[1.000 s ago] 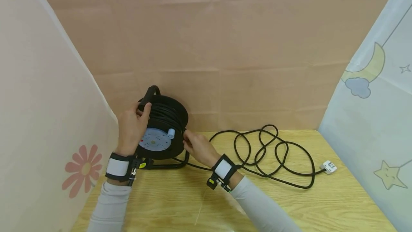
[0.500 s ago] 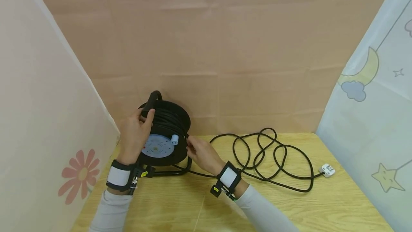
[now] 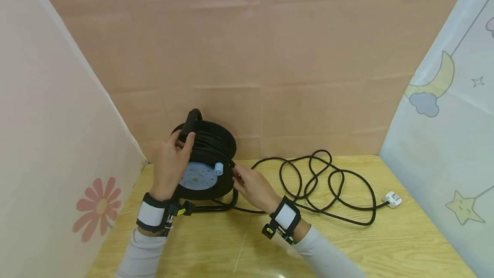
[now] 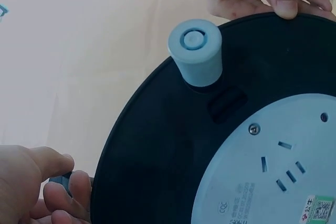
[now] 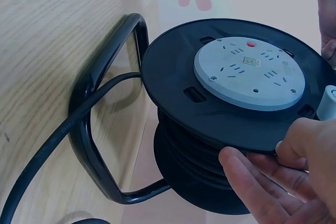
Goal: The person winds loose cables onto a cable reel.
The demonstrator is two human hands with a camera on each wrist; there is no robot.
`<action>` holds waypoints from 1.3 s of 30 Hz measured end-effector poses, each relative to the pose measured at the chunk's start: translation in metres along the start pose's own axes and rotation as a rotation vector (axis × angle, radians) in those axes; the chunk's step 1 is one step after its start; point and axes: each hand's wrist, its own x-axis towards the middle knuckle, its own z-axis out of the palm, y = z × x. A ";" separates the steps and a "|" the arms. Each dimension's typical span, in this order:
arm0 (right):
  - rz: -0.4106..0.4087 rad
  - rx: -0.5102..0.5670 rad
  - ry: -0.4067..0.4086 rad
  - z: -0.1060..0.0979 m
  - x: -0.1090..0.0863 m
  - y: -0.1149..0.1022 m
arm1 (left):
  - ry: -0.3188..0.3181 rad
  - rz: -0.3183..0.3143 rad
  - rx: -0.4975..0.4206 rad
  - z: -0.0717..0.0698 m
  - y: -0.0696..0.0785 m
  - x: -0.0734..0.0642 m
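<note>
A black cable reel (image 3: pixel 210 158) stands on the table at left of centre, cable wound between its two discs. My left hand (image 3: pixel 171 166) grips the end of its black carrying handle (image 3: pixel 190 124); in the left wrist view the fingers curl round a dark part beside the disc. My right hand (image 3: pixel 254 185) pinches the front disc's right rim, thumb on the face and fingers behind, as the right wrist view also shows. The disc carries a pale blue socket panel (image 5: pixel 249 72) with a red button and a pale blue winding knob (image 4: pixel 199 56) near the right hand.
Loose black cable (image 3: pixel 339 188) lies in tangled loops across the table's right side, ending in a white plug (image 3: pixel 392 199). The reel's tubular black stand (image 5: pixel 86 98) rests on the table. A brown paper backdrop (image 3: pixel 262 55) and printed side sheets enclose the wooden table (image 3: pixel 216 243).
Both hands and the reel have shifted to the right and slightly nearer. Their holds look the same. The loose cable and the plug have stayed in place.
</note>
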 end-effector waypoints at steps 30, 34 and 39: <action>0.057 0.054 0.019 -0.038 -0.038 0.011 | -0.009 0.073 -0.052 0.026 0.036 -0.016; 0.067 0.056 0.028 -0.038 -0.039 0.012 | -0.010 0.073 -0.063 0.028 0.036 -0.016; 0.088 0.075 0.029 -0.036 -0.042 0.013 | -0.006 0.051 -0.077 0.028 0.035 -0.019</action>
